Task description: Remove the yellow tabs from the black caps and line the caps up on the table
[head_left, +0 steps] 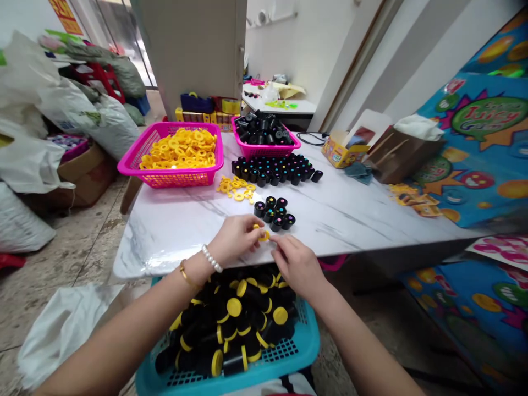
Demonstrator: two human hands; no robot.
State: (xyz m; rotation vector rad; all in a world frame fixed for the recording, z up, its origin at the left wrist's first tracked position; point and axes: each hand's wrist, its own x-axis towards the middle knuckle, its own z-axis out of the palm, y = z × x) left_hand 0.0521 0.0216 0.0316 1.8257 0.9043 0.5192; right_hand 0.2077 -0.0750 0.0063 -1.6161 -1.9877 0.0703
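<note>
Above the table's front edge, my left hand (237,237) pinches a small yellow ring (264,235) between thumb and fingertips. A bit of yellow also shows at its upper fingertips; I cannot tell if that is a second ring. My right hand (297,264) is beside it, index fingertip at the ring's right edge, thumb a little apart, the other fingers bent. Just behind the hands stands a small group of black cylinders (277,221) with coloured dots on top. Below lies a blue basket (307,352) of black cylinders with yellow caps (234,307).
A pink basket (177,177) of yellow rings (181,148) stands at the back left, with loose rings (237,188) beside it. Another pink basket (264,149) holds black cylinders, and rows of them (276,169) stand before it. Boxes (344,148) are at the right.
</note>
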